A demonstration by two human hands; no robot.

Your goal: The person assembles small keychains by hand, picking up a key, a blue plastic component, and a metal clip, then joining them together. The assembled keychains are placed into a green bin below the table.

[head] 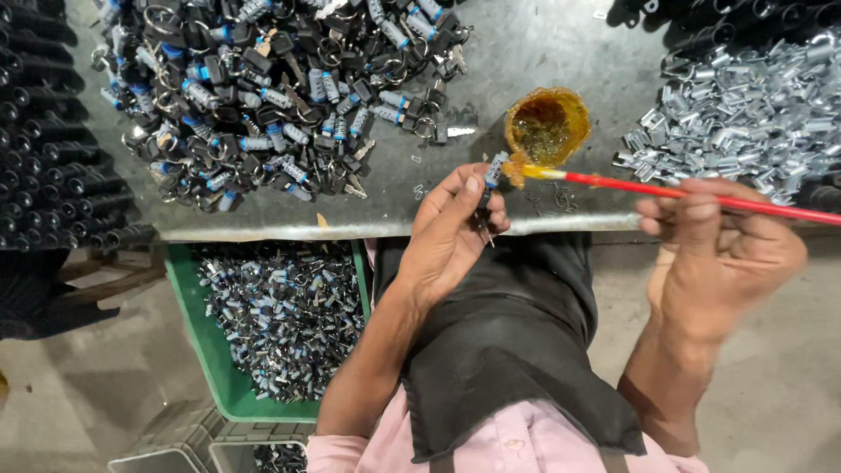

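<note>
Seen from the head camera, a seated worker's left hand (451, 232) is pinching one small lock cylinder (495, 168) at the fingertips, above the edge of the metal table (526, 52). The right hand (714, 254) is closing around one red-handled brush (683, 194), its tip touching the cylinder beside one pot of amber grease (547, 127). Two heaps are lying on the table: keyed cylinders (263, 96) and silver metal clips (745, 109). One green crate (215, 359) is holding more cylinders below.
</note>
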